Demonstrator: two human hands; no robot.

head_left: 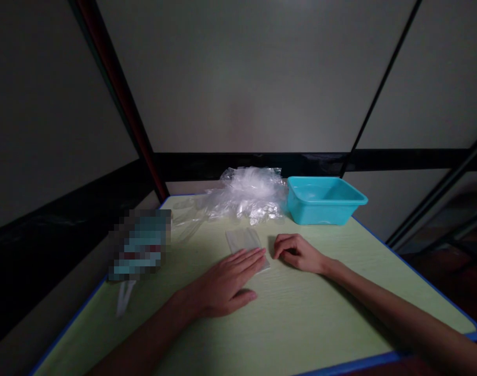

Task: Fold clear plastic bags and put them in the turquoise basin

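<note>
My left hand (228, 284) lies flat, fingers stretched out together and thumb apart, on a small folded sheet of clear plastic (241, 238) that looks like a flattened bag. The palm and fingers cover the near part of the sheet; its far half and one right corner show. To the right, my right hand (299, 253) rests on the table with its fingers curled in loosely, apart from the sheet. Nothing shows in its grasp.
Behind the hands lies a crumpled heap of clear plastic bags (254, 190). A turquoise plastic basin (320, 211) stands at the back right. On the left is a blurred-out teal item (144, 240) with white strips beneath. The pale green table (301, 318) has blue edging and adjoins wall panels.
</note>
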